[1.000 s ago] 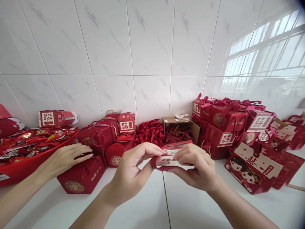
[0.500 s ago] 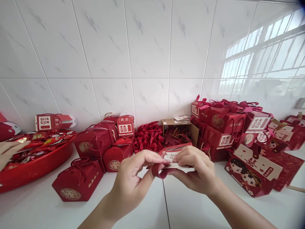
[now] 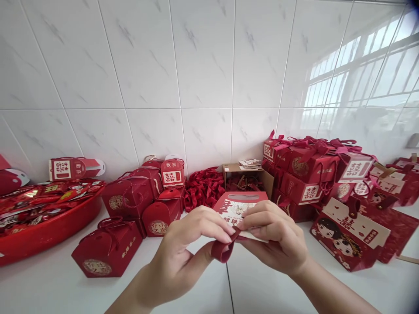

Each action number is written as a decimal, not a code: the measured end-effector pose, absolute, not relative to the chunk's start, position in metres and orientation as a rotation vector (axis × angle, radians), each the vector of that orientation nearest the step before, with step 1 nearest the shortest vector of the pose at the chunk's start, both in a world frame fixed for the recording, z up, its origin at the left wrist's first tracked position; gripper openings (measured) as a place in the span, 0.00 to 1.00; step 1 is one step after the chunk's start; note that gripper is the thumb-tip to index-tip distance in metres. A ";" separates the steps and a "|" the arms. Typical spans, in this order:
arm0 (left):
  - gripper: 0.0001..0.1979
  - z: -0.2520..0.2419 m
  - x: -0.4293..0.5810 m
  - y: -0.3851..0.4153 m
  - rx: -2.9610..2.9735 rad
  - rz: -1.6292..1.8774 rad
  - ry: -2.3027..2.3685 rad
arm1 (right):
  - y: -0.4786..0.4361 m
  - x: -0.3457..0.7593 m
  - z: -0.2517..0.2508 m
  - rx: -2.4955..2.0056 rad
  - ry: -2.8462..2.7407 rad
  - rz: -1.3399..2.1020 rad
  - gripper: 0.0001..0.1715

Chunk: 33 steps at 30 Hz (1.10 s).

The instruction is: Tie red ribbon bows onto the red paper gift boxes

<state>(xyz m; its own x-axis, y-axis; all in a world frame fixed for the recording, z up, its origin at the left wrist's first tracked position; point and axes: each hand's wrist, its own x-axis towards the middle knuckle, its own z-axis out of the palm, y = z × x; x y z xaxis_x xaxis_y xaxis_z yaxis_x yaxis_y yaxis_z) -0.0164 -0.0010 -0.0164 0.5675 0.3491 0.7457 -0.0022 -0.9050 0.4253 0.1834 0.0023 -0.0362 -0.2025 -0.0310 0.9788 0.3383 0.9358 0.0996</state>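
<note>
Both of my hands are raised above the white counter, meeting over a red and cream gift box point(image 3: 233, 208) that has a slot along its far edge. The fingers of my left hand point(image 3: 185, 244) pinch a dark red strap point(image 3: 223, 254), which curls in a loop below the fingertips. My right hand point(image 3: 276, 233) grips the near right part of the gift box, fingers on top and thumb underneath. Where the strap meets the box, the fingertips partly hide it.
A red basin point(image 3: 65, 229) of wrapped sweets stands left, beside several red boxes point(image 3: 108, 248). Behind my hands are a heap of red ribbons point(image 3: 204, 187) and a cardboard box point(image 3: 268, 183) of straps. Stacked ribboned boxes point(image 3: 314, 168) and a couple-printed gift bag point(image 3: 348, 237) sit right.
The gift box has tilted so more of its printed face and slotted edge shows. The strap loop has moved slightly down. Another person's hand has left the basin at far left.
</note>
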 end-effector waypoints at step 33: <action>0.13 -0.024 -0.003 -0.002 2.628 1.637 0.338 | -0.009 0.181 -0.036 -0.192 -1.716 -0.346 0.12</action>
